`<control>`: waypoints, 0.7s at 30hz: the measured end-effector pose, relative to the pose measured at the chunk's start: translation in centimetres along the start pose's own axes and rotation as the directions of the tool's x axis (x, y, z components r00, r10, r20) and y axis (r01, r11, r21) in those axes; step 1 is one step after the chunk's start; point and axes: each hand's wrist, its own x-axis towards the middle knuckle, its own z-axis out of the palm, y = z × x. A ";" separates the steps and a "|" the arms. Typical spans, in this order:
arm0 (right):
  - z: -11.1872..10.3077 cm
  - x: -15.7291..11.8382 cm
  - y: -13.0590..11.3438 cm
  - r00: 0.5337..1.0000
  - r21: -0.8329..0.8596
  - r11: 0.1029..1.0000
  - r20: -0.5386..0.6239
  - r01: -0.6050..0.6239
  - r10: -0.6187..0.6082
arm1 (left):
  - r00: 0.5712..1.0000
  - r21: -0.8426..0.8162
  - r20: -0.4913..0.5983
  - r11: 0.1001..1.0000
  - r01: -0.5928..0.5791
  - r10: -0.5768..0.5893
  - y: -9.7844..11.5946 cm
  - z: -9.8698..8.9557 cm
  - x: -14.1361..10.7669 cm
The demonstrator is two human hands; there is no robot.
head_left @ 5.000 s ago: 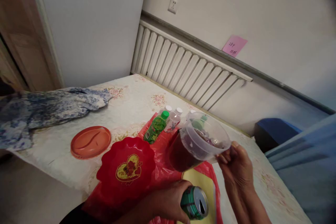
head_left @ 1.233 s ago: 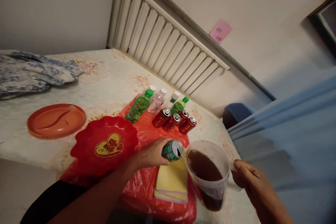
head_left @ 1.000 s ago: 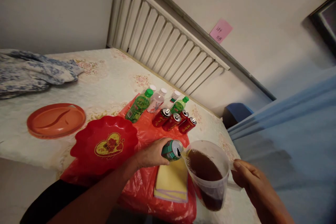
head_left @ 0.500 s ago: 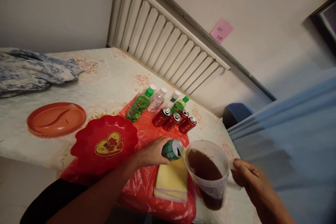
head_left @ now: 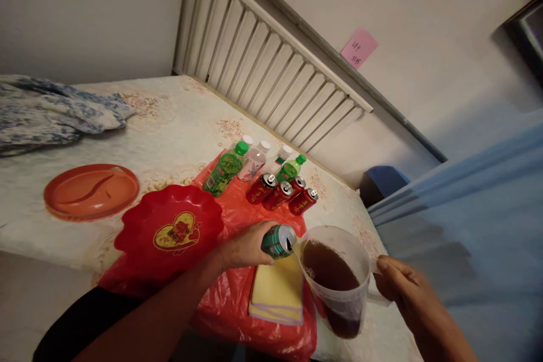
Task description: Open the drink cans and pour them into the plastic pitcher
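Observation:
My left hand (head_left: 250, 245) is wrapped round a green drink can (head_left: 276, 242), which leans to the right with its opened top by the spout of a clear plastic measuring jug (head_left: 335, 288). Dark brown liquid (head_left: 330, 267) partly fills the jug, with some bubbles at its left edge. My right hand (head_left: 401, 283) grips the jug's handle and keeps it tilted toward the can. Under the can lies a folded yellow cloth (head_left: 278, 293). Whether liquid passes between can and jug is too small to tell.
Several red cans (head_left: 279, 195) and several bottles (head_left: 227, 169) stand behind my hands on a red plastic sheet (head_left: 237, 209). Left are a red scalloped tray (head_left: 136, 232), an orange divided plate (head_left: 91, 195) and patterned fabric (head_left: 55, 113). A white radiator (head_left: 263, 56) lines the wall.

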 end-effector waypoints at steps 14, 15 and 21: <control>-0.2 0.0 0.0 1.000 -0.017 1.000 0.027 -0.003 0.003 | 1.000 0.014 0.000 1.000 0.002 -0.002 -0.1 0.0 0.0; -0.2 0.0 0.0 1.000 -0.018 1.000 0.031 0.000 0.001 | 1.000 0.016 0.001 1.000 0.005 -0.005 -0.1 0.0 0.0; -0.1 0.1 -0.2 1.000 -0.024 1.000 0.018 0.004 -0.004 | 1.000 0.007 0.010 1.000 0.015 -0.015 0.1 -0.1 -0.1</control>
